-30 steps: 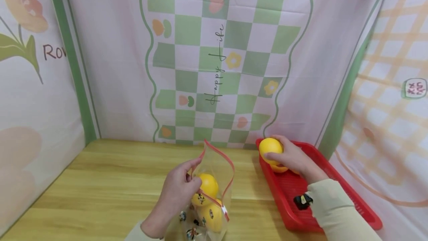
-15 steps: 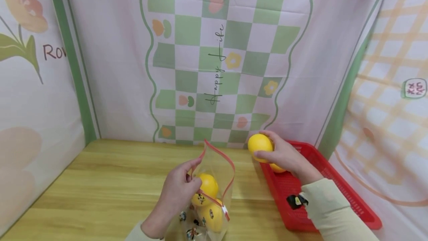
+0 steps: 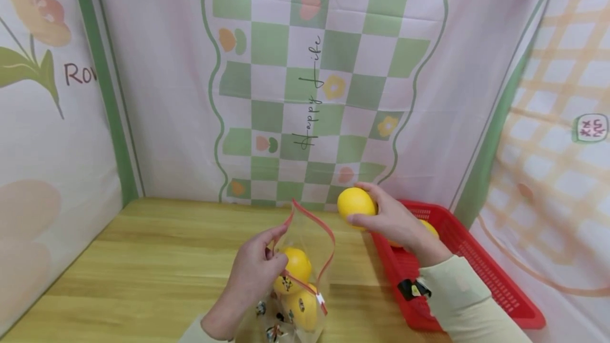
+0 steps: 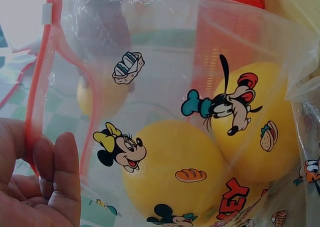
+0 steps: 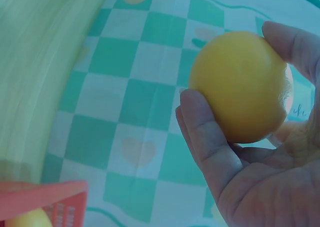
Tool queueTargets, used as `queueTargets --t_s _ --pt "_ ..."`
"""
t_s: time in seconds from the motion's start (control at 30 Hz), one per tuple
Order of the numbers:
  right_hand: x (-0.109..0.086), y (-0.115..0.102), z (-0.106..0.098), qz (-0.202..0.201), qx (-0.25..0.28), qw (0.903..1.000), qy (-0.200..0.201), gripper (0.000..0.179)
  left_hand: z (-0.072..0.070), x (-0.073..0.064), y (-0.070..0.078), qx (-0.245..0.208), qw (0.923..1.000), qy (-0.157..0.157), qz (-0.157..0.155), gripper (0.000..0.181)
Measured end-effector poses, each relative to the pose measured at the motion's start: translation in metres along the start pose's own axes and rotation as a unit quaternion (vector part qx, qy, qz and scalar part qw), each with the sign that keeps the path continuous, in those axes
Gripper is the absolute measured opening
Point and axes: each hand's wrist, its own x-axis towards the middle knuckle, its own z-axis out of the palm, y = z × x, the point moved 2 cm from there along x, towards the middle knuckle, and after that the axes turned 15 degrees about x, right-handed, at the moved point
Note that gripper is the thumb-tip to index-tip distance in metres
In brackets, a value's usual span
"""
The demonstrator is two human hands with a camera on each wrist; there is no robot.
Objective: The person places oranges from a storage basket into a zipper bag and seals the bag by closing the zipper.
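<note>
My left hand [image 3: 254, 268] pinches the red zip edge of a clear zip bag [image 4: 160, 92] printed with cartoon figures. The bag's mouth gapes, and a white slider [image 3: 320, 298] sits on its edge. Inside lie at least two yellow fruits [image 3: 296, 264], round to oval and smooth, like lemons. My right hand [image 3: 397, 222] grips another such yellow fruit [image 3: 356, 204] between thumb and fingers, in the air right of and above the bag's mouth. The right wrist view shows this fruit [image 5: 240, 87] held at its sides.
A red plastic basket [image 3: 392, 275] with slotted walls stands at the right, under my right forearm. Yellow fruit [image 3: 430, 227] shows at its far end, partly behind my hand. The wooden table [image 3: 157, 258] ends at a checked cloth backdrop [image 3: 305, 120].
My right hand has carried the yellow fruit leftward from above the basket, out past its left rim toward the bag. My left hand and the bag have stayed in place.
</note>
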Motion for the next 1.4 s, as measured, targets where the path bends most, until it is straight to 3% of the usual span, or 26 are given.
queueTargets --t_s 0.93,1.4 --pt "-0.003 -0.041 0.045 -0.062 0.013 0.9979 -0.014 0.075 0.007 0.0 0.001 -0.001 0.9999 0.006 0.008 0.058" --pt "0.001 -0.034 0.072 -0.075 -0.037 0.9963 -0.018 0.077 0.01 0.0 0.003 0.011 0.9999 0.009 0.002 0.059"
